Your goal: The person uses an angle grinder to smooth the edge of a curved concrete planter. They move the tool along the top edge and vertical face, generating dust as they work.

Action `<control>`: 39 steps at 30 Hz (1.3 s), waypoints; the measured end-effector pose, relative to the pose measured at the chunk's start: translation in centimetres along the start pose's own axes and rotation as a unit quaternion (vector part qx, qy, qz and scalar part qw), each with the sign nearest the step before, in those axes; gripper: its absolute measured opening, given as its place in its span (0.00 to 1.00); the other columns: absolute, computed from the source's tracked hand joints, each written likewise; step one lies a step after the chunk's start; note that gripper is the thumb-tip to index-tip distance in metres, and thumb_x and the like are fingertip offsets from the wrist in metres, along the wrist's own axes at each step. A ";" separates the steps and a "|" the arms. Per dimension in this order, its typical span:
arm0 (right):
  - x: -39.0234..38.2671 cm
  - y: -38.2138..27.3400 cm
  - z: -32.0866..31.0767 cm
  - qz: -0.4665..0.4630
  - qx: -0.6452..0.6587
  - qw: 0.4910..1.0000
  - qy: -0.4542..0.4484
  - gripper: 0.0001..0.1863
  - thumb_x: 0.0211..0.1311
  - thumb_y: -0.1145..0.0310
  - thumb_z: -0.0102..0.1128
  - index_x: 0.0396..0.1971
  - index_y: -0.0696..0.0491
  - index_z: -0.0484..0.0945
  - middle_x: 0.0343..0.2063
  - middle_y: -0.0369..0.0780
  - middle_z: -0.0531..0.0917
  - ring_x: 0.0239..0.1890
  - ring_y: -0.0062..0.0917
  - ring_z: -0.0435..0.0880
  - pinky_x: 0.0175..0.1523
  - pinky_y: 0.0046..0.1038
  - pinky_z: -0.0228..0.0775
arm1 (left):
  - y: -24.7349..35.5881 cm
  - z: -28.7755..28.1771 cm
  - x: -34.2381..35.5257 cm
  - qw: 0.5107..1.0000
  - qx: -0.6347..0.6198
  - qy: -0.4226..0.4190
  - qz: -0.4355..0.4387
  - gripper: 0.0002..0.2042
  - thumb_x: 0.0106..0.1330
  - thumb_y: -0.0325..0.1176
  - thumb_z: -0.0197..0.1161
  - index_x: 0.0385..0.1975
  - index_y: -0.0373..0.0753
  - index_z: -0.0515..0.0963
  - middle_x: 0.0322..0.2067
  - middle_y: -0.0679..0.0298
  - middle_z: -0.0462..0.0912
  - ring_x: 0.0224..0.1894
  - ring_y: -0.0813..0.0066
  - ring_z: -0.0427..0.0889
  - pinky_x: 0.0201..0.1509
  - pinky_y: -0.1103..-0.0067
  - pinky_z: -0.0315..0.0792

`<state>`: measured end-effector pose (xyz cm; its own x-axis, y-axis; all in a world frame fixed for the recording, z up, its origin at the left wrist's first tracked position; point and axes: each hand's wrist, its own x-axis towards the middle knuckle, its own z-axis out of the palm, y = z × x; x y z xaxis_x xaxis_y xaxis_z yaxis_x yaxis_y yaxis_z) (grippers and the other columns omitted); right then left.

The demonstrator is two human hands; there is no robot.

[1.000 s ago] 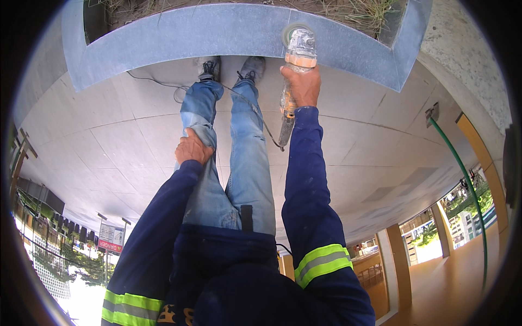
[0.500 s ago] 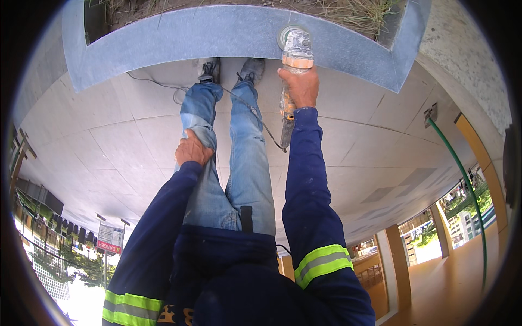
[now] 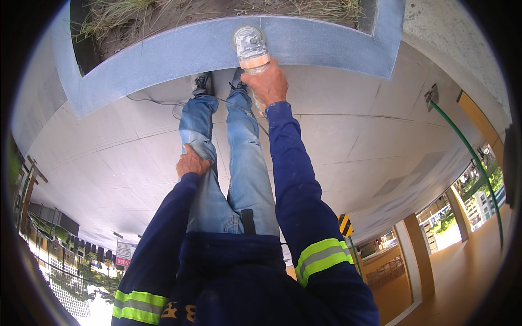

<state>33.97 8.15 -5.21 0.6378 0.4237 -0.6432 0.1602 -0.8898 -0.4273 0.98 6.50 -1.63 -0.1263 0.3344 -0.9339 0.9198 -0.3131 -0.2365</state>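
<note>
My right hand (image 3: 270, 82) is closed around a dusty grey and orange angle grinder (image 3: 251, 50), whose round disc rests at the top of a blue-grey stone planter edge (image 3: 149, 49). The grinder's rear is partly hidden by my hand and sleeve. My left hand (image 3: 191, 162) grips my left jeans leg (image 3: 194, 132) near the knee. A thin dark cable (image 3: 149, 100) runs over the pale paving beside and behind my legs.
Soil with dry grass (image 3: 130, 22) lies inside the planter. Pale paving (image 3: 125, 152) surrounds my feet, with concrete (image 3: 446, 32) at upper right. A green pole or hose (image 3: 467, 144) stands right, near orange columns (image 3: 416, 250); signs (image 3: 124, 254) stand lower left.
My right hand and the grinder have moved left along the planter edge, now nearer above my right foot. The view has shifted slightly. My left hand still grips the jeans.
</note>
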 end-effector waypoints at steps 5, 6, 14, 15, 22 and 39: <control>-2.1 3.6 -0.7 0.077 0.019 0.997 -0.006 0.38 0.41 0.52 0.80 0.52 0.59 0.79 0.44 0.54 0.90 0.48 0.49 0.90 0.56 0.45 0.80 | -0.1 0.0 -1.4 1.000 -0.021 -0.017 0.010 0.64 0.51 0.65 0.80 0.78 0.29 0.49 0.53 0.39 0.84 0.56 0.45 0.87 0.60 0.62 0.81; -2.3 4.6 -1.1 0.089 0.032 0.995 0.012 0.38 0.42 0.53 0.81 0.52 0.59 0.79 0.44 0.53 0.90 0.48 0.49 0.90 0.56 0.44 0.80 | -0.3 -0.3 -1.6 0.999 -0.021 -0.032 0.017 0.68 0.50 0.68 0.79 0.80 0.31 0.45 0.56 0.35 0.81 0.56 0.40 0.86 0.60 0.59 0.81; 2.3 9.5 -6.0 0.064 0.081 0.990 0.100 0.36 0.42 0.54 0.83 0.51 0.58 0.81 0.45 0.51 0.90 0.48 0.46 0.90 0.56 0.41 0.81 | 1.0 -5.7 -8.9 0.992 -0.020 -0.059 0.113 0.72 0.48 0.74 0.77 0.82 0.36 0.41 0.56 0.32 0.75 0.54 0.35 0.86 0.56 0.54 0.82; 2.7 8.2 -5.9 0.059 0.071 0.991 0.092 0.37 0.41 0.54 0.82 0.51 0.59 0.81 0.45 0.52 0.90 0.48 0.48 0.90 0.56 0.43 0.80 | 1.3 -5.3 -8.8 0.993 -0.004 -0.053 0.107 0.72 0.47 0.73 0.78 0.82 0.36 0.40 0.57 0.32 0.75 0.55 0.35 0.85 0.56 0.54 0.82; 1.4 3.7 -4.1 0.047 0.024 0.998 0.030 0.38 0.41 0.52 0.80 0.52 0.58 0.80 0.45 0.53 0.89 0.49 0.50 0.90 0.56 0.45 0.80 | 4.7 -3.5 -4.6 0.998 0.046 -0.043 0.005 0.70 0.45 0.66 0.83 0.81 0.34 0.45 0.61 0.44 0.77 0.59 0.43 0.85 0.60 0.47 0.80; 2.9 2.0 -4.1 0.041 0.043 0.997 0.046 0.38 0.41 0.55 0.80 0.52 0.60 0.79 0.45 0.51 0.89 0.49 0.48 0.90 0.57 0.44 0.80 | 3.5 -4.2 -2.0 0.998 0.053 -0.006 0.025 0.62 0.47 0.59 0.82 0.78 0.34 0.53 0.59 0.46 0.80 0.55 0.46 0.87 0.56 0.44 0.81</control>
<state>39.17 6.93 -5.30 0.7133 0.3288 -0.6190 0.0422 -0.9017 -0.4302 5.99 8.49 0.53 -0.0864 0.3058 -0.9482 0.8806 -0.4216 -0.2163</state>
